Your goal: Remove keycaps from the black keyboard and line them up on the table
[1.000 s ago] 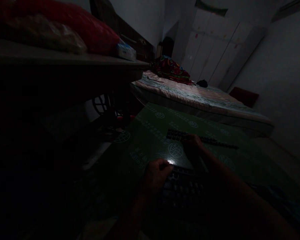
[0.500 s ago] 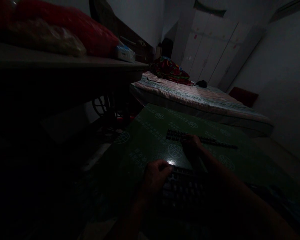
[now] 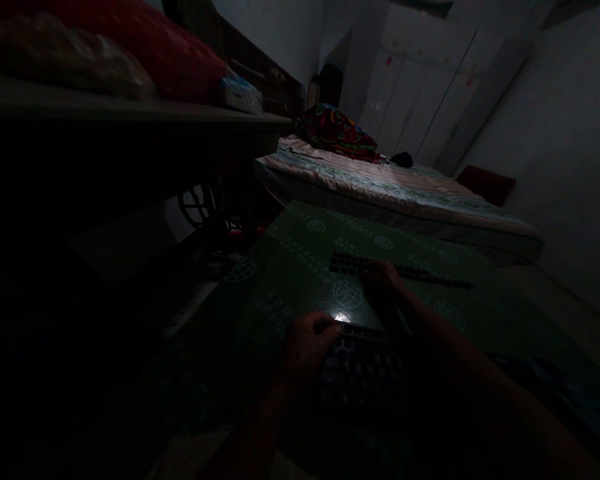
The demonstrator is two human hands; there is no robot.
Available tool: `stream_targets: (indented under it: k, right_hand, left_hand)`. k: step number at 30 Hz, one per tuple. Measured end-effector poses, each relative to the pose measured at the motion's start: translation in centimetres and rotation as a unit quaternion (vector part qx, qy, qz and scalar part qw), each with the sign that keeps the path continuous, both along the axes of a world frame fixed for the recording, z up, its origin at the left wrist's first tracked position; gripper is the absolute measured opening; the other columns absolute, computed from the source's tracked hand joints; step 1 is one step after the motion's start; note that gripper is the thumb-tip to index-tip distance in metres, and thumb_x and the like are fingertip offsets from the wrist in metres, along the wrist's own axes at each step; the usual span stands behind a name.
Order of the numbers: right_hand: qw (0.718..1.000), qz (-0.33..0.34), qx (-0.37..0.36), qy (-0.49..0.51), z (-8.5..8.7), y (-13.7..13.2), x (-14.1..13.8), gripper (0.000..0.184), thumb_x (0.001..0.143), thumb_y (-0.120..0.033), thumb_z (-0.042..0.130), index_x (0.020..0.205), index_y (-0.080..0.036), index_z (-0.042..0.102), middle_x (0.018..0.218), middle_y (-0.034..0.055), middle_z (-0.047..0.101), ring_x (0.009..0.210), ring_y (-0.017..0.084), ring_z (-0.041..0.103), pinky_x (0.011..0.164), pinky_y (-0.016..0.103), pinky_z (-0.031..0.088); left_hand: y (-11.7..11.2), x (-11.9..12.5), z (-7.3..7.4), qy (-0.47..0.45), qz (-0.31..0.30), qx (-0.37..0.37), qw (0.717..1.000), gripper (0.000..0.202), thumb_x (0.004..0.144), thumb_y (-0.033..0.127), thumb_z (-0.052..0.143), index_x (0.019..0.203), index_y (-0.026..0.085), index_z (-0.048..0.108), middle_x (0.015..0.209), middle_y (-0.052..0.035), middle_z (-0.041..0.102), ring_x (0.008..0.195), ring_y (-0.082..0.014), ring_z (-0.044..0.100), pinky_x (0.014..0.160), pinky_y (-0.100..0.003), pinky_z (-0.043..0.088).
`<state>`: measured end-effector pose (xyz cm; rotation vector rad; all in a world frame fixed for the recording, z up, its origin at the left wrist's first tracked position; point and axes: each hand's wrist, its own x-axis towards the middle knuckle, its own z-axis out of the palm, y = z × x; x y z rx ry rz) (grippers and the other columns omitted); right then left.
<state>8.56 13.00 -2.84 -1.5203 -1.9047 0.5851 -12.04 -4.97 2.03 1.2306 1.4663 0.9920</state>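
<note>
On a green printed board (image 3: 305, 247) lies a dark keyboard (image 3: 365, 370), its near part lost in shadow. My left hand (image 3: 305, 340) grips its far left corner, thumb on top and fingers curled at the edge. Farther back, rows of small black keycaps (image 3: 347, 263) stretch across the board to the right. My right hand (image 3: 383, 280) is at these rows, fingers bent and pinched together among the caps. Whatever sits between its fingertips is hidden by the hand and the dark.
At the left stands a raised table (image 3: 170, 113) carrying a red bag (image 3: 165, 53) and a small packet (image 3: 241, 95). Behind the board is a bed (image 3: 380, 180) with a patterned blanket (image 3: 335, 130). Dark cloth (image 3: 545, 380) lies at the right.
The whole view has shifted slightly, so everything sits a little higher and farther left. Both hands stay in nearly the same places, at the keyboard corner and the keycap rows.
</note>
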Motion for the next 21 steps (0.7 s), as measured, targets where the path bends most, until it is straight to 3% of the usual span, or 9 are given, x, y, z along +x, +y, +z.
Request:
stream_targets:
  k: [5, 7, 9, 13, 15, 19, 21]
  right_hand:
    - [0.999, -0.024, 0.005, 0.028, 2.5, -2.4, 0.6, 0.040, 0.076, -0.047, 0.046, 0.076, -0.012, 0.064, 0.063, 0.0048, 0.064, 0.056, 0.014, 0.058, 0.050, 0.021, 0.042]
    - [0.997, -0.029, 0.000, 0.065, 3.9, -4.7, 1.1, 0.052, 0.082, -0.053, 0.031, 0.081, -0.011, 0.062, 0.059, 0.0052, 0.062, 0.047, 0.012, 0.055, 0.046, 0.020, 0.042]
    - [0.987, -0.020, 0.006, 0.157, 5.1, -7.5, 1.6, 0.056, 0.083, -0.056, 0.028, 0.084, -0.011, 0.060, 0.061, 0.0062, 0.063, 0.048, 0.011, 0.056, 0.048, 0.020, 0.043]
    - [0.978, -0.055, 0.055, 0.192, 6.4, -13.3, 2.5, 0.056, 0.082, -0.058, 0.030, 0.076, -0.013, 0.062, 0.048, 0.0008, 0.054, 0.043, 0.010, 0.050, 0.044, 0.020, 0.039]
    - [0.978, -0.071, 0.045, 0.193, 6.6, -15.5, 2.6, 0.052, 0.081, -0.057, 0.034, 0.077, -0.014, 0.063, 0.046, -0.0006, 0.053, 0.041, 0.010, 0.048, 0.042, 0.020, 0.037]
    - [0.978, 0.006, -0.027, 0.208, 7.1, -17.9, 2.3, 0.035, 0.077, -0.046, 0.050, 0.085, -0.015, 0.062, 0.065, 0.0024, 0.063, 0.055, 0.012, 0.057, 0.050, 0.021, 0.044]
    - [0.977, 0.056, -0.028, 0.203, 7.3, -18.3, 2.1, 0.026, 0.074, -0.038, 0.054, 0.087, -0.016, 0.061, 0.075, 0.0034, 0.065, 0.066, 0.014, 0.060, 0.058, 0.023, 0.047]
  left_hand:
    - [-0.2, 0.2, 0.3, 0.029, -0.005, 0.009, 1.000, 0.018, 0.063, 0.030, 0.055, 0.069, 0.015, 0.063, 0.065, 0.0001, 0.063, 0.063, -0.0143, 0.057, 0.058, -0.023, 0.043]
    - [-0.3, 0.3, 0.5, 0.042, -0.011, 0.024, 0.999, 0.018, 0.064, 0.030, 0.054, 0.069, 0.015, 0.062, 0.066, 0.0001, 0.063, 0.064, -0.0145, 0.058, 0.059, -0.023, 0.043]
    - [-0.4, 0.6, 0.5, 0.060, -0.017, 0.048, 0.997, 0.018, 0.065, 0.030, 0.053, 0.070, 0.015, 0.062, 0.067, -0.0001, 0.063, 0.066, -0.0147, 0.058, 0.061, -0.023, 0.043]
    - [-0.8, 1.4, 0.2, 0.114, -0.057, 0.102, 0.987, 0.018, 0.068, 0.030, 0.052, 0.073, 0.016, 0.063, 0.072, -0.0002, 0.065, 0.070, -0.0148, 0.059, 0.065, -0.024, 0.044]
    - [-1.1, 2.0, 0.0, 0.153, -0.080, 0.127, 0.977, 0.018, 0.070, 0.030, 0.051, 0.076, 0.017, 0.063, 0.076, -0.0005, 0.065, 0.072, -0.0148, 0.059, 0.067, -0.024, 0.044]
    - [-1.7, 3.1, -0.3, 0.228, -0.103, 0.176, 0.952, 0.018, 0.070, 0.025, 0.053, 0.084, 0.018, 0.062, 0.086, -0.0033, 0.064, 0.082, -0.0162, 0.058, 0.074, -0.026, 0.044]
    - [-1.9, 3.6, -0.3, 0.253, -0.115, 0.202, 0.939, 0.019, 0.070, 0.023, 0.053, 0.085, 0.016, 0.062, 0.089, -0.0051, 0.063, 0.086, -0.0177, 0.057, 0.077, -0.028, 0.043]
